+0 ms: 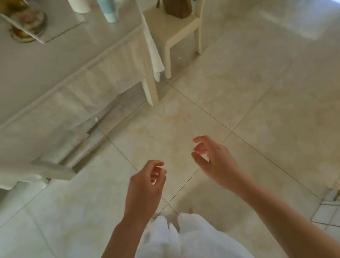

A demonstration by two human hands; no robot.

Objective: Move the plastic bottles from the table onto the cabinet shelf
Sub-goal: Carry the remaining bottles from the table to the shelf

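Both hands hang over bare floor and hold nothing: the left hand has its fingers loosely curled with the thumb near the fingertips, and the right hand has its fingers loosely curled and a little spread. The bottle stands upright on the table near its far right corner, at about 12 o'clock from the left hand and 11 o'clock from the right, well apart from both. Its long axis is vertical, though the wide lens makes it lean. The left hand seems slightly nearer, since the table lies on that side, so a reach would likely go forward and to the left with that hand. The bottle is pale, whitish with a light blue-green band and a darker cap; whether it is plastic cannot be told for sure. A paper roll stands just beside it at 9 o'clock. The cabinet shelf is not in view.
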